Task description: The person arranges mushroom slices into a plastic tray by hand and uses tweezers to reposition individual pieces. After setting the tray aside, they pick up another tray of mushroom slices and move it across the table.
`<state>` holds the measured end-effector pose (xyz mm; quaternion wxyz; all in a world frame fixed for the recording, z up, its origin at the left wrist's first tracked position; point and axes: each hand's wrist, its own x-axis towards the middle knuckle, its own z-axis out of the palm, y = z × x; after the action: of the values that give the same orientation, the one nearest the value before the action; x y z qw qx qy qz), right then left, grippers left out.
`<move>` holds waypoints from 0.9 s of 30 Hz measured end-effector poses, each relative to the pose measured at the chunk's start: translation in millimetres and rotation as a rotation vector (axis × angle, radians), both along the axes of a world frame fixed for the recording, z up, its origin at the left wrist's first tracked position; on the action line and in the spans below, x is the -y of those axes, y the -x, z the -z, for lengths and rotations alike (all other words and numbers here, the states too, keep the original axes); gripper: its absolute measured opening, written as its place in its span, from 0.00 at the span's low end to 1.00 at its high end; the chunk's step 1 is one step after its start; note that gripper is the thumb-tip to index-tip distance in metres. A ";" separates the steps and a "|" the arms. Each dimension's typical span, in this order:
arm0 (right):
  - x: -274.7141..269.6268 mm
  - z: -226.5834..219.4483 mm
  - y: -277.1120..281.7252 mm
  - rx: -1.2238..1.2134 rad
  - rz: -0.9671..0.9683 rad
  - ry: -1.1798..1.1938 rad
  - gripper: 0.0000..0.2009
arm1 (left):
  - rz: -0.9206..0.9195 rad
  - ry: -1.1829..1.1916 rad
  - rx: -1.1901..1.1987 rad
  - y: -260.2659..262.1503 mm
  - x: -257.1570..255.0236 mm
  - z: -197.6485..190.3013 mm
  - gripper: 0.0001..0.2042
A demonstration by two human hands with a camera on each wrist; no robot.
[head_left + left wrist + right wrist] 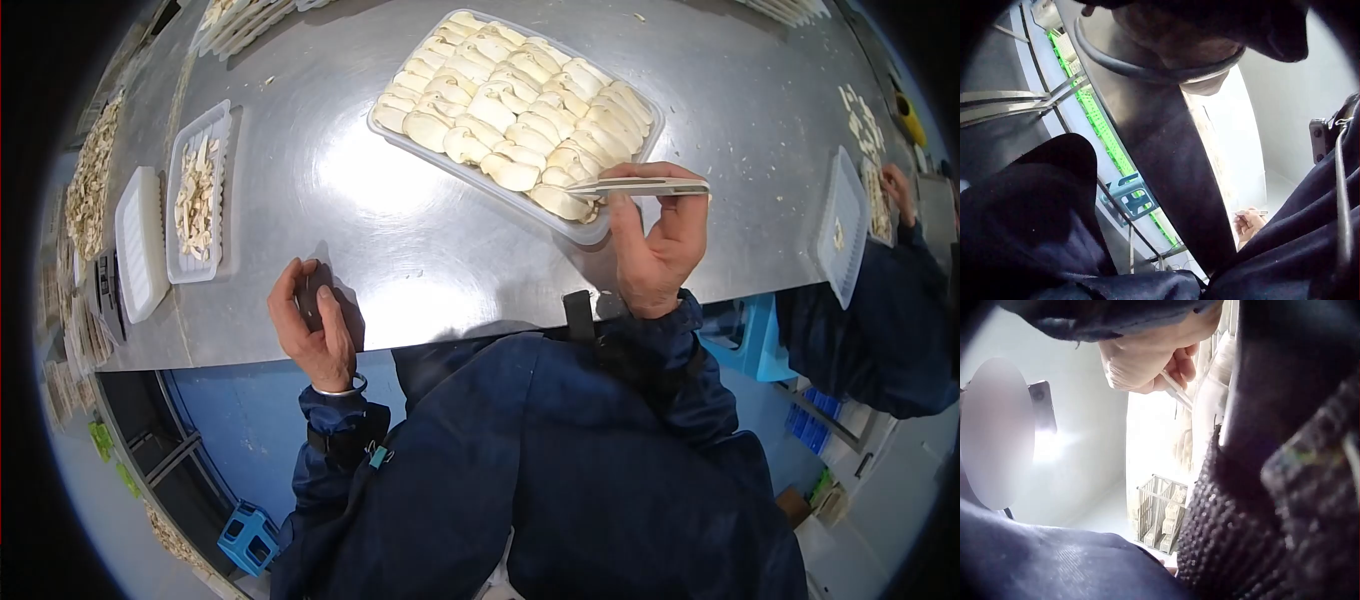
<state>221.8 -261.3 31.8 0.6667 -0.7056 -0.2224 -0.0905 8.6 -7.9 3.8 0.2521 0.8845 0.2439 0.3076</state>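
Observation:
My right hand point(662, 240) pinches a pair of metal tweezers point(655, 187) between thumb and fingers. The tweezer tips reach the pale slices at the near right corner of a clear plastic tray point(440, 158). Overlapping rows of cream-coloured slices point(520, 130), which look like sliced mushroom, fill that tray. In the right wrist view the tweezers point(1175, 390) stick out below the fingers. To the left, near the table's front edge, my left hand point(318, 335) rests with fingers loosely bent and thumb apart, a dark patch of shadow between them. Its bracelet point(1147, 76) crosses the left wrist view.
On the left of the metal table point(300, 190) stand a tray of loose slices point(197, 195) and a white tray stack point(142, 245). Another person's hand point(897, 190) works at the right, near an angled tray point(843, 225). A blue stool point(248, 537) stands below.

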 end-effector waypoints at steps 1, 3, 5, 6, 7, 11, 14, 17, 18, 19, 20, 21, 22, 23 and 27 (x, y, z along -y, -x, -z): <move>0.7 0.8 -1.0 0.015 0.005 -0.007 0.13 | -0.001 0.000 -0.001 0.0 0.0 0.1 0.18; 0.9 0.9 -1.4 0.022 0.020 -0.021 0.13 | 0.001 0.002 -0.001 -0.3 0.7 -0.8 0.18; 0.1 -0.5 -0.5 0.008 0.038 -0.034 0.13 | 0.001 0.002 -0.001 -0.4 1.0 -0.8 0.18; -0.8 -1.0 0.2 -0.007 0.042 -0.044 0.13 | 0.001 0.001 0.000 -0.2 0.7 -0.5 0.18; -1.8 -1.4 0.9 -0.022 0.047 -0.053 0.13 | 0.001 0.000 0.001 -0.2 0.7 -0.2 0.18; -3.5 -0.4 2.7 -0.036 0.068 -0.035 0.13 | 0.004 0.003 0.011 -0.5 0.2 0.4 0.18; -3.7 -0.3 3.1 -0.056 0.073 -0.024 0.13 | 0.007 0.002 0.012 -0.4 0.3 0.5 0.18; -4.1 0.8 2.5 -0.065 0.067 -0.031 0.13 | 0.003 -0.004 0.006 -0.7 1.1 -0.8 0.18; -4.6 0.5 2.8 -0.074 0.068 -0.033 0.13 | 0.002 -0.001 0.006 -0.8 1.2 -1.3 0.18; -5.1 0.0 3.3 -0.084 0.069 -0.035 0.13 | 0.000 0.001 0.005 -0.9 1.4 -1.5 0.18; -5.4 -0.3 3.7 -0.093 0.071 -0.037 0.13 | 0.000 -0.002 0.007 -0.8 1.2 -1.2 0.18; -5.2 0.2 3.6 -0.086 0.075 -0.023 0.13 | 0.000 -0.004 0.008 -0.7 1.0 -0.7 0.18; -4.2 1.0 3.0 -0.080 0.080 -0.010 0.13 | 0.001 -0.006 0.009 -0.8 0.9 -0.5 0.18; -3.2 1.8 2.5 -0.073 0.085 0.004 0.13 | 0.001 -0.010 0.008 -0.9 0.9 -0.6 0.18; -0.2 2.1 -0.1 -0.025 0.110 0.009 0.13 | 0.000 -0.011 0.004 -1.1 1.0 -1.3 0.18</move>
<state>222.0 -261.1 29.6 0.6602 -0.7208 -0.1756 -0.1172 9.7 -9.0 5.1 0.2477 0.8853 0.2416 0.3105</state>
